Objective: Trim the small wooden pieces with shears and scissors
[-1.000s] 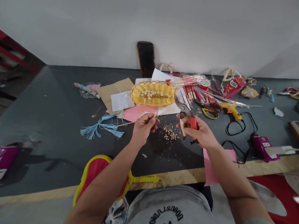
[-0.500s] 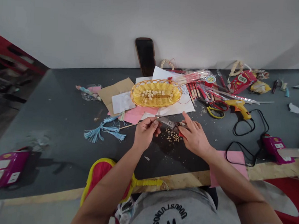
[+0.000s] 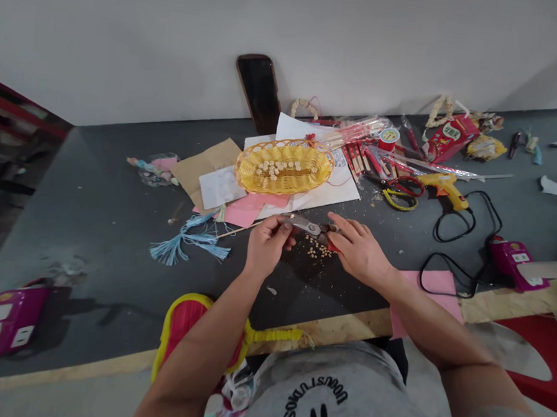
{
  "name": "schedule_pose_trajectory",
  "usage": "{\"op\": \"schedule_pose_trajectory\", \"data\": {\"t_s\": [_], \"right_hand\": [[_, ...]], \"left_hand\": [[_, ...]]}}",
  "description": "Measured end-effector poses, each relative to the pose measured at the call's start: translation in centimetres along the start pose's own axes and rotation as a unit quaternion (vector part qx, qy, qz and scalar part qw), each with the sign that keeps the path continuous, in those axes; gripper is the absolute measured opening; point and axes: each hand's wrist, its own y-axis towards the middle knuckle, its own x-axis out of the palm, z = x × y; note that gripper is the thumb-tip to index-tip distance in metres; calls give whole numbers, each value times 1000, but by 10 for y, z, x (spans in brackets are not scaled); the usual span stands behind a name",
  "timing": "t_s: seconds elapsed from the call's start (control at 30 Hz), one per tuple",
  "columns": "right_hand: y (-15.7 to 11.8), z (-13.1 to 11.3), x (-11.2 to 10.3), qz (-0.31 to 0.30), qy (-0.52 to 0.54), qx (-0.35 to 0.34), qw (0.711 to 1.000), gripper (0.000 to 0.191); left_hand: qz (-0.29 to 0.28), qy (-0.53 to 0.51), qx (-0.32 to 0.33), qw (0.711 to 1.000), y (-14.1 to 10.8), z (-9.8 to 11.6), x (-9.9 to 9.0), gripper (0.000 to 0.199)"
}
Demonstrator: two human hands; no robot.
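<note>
My left hand [image 3: 268, 242] pinches a thin pale stick [image 3: 240, 229] that runs out to the left over blue tassels [image 3: 188, 241]. My right hand [image 3: 358, 247] is closed round scissors [image 3: 311, 227], whose blades point left and meet the stick's end at my left fingertips. Small cut pale pieces [image 3: 317, 248] lie scattered on the dark table just below the scissors. Beyond my hands, a yellow woven basket [image 3: 284, 182] holds several small pale pieces. Under and beside it are white, pink and brown papers.
A phone [image 3: 260, 92] leans against the wall. On the right lie a yellow glue gun [image 3: 445, 187], red-and-yellow-handled scissors [image 3: 403, 193], a thread spool [image 3: 388, 138] and a purple box [image 3: 513, 263] with a black cord. Another purple box [image 3: 18, 319] sits at the left.
The view has shifted slightly, so the table things appear a little higher and further left. My right index finger has come down from its raised position toward the scissors.
</note>
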Motion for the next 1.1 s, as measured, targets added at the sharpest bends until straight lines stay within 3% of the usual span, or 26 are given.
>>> {"op": "schedule_pose_trajectory", "data": {"t_s": [0.13,0.3,0.6,0.73,0.9,1.1], "right_hand": [[-1,1,3,7,46,15,999,27],[0,0,0,-25,37,41,998,63],[0,-3,-6,-84,10,76,994,43],[1,-3,-5,-82,5,87,993,45],[2,-4,-3,-67,-9,83,994,52],[1,-3,-5,-77,-1,65,995,56]], "left_hand": [[3,9,-3,1000,-1,1,1,22],[-7,34,-3,999,-3,3,1,19],[-15,39,-21,999,-10,5,8,21],[-19,21,-23,999,-9,3,9,21],[15,35,-33,999,-6,8,7,15],[-31,3,-52,998,-5,14,2,15]]}}
